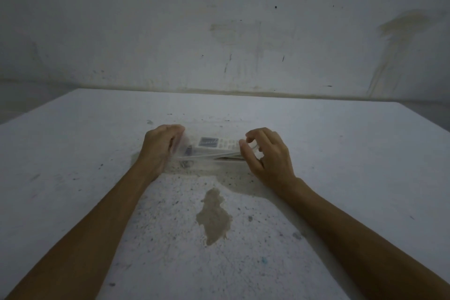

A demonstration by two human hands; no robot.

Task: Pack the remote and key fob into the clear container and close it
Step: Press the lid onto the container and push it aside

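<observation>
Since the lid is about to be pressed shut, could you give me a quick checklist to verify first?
1. Remote inside the clear container: ok.
2. Key fob inside, at the left end: ok, though blurred.
3. Left hand on the container's left end: ok.
4. Right hand on its right end: ok.
5. Lid fully seated: cannot tell.
6. Container resting on the table: ok.

Left hand (160, 146): curled, side on, fingers bent round the left end of what it grips.
Right hand (265, 153): fingers bent, pinching the right end.
Arms: bare, both stretched forward.
</observation>
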